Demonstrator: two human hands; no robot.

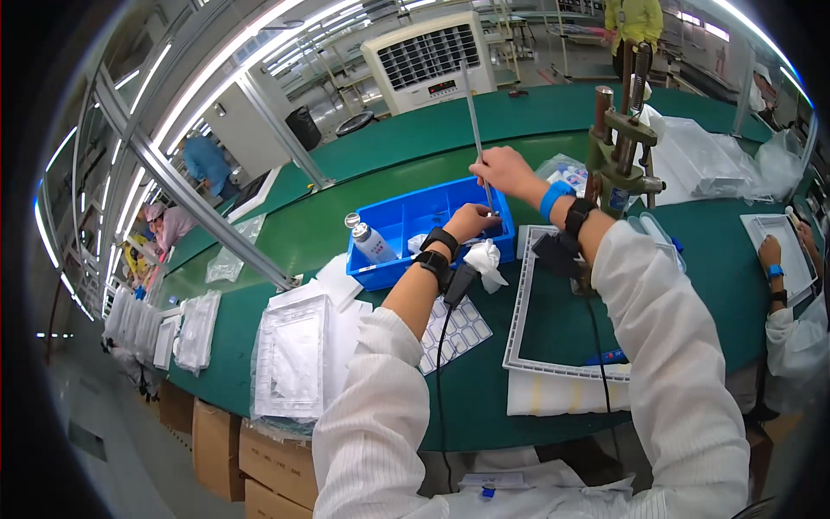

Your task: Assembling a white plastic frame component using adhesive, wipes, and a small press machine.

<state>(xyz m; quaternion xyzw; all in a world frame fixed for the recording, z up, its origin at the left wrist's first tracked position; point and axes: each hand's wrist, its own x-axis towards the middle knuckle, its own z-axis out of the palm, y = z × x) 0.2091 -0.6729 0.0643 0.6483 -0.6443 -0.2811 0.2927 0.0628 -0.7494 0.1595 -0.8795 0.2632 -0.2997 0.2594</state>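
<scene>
White sleeves (372,415) reach toward the blue divided bin (372,278), apparently set close for easy access. The right hand (508,173) grips a slim grey rod (473,112), seemingly steadying it near upright over the right compartment; the left hand's (468,222) fingers curl low, their hold impossible to tell.

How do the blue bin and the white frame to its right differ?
The blue bin is walled and divided into compartments; the white frame is a low border around an open middle. The blue bin holds a white bottle; inside the white frame, green tabletop shows. Both look roughly rectangular.
</scene>
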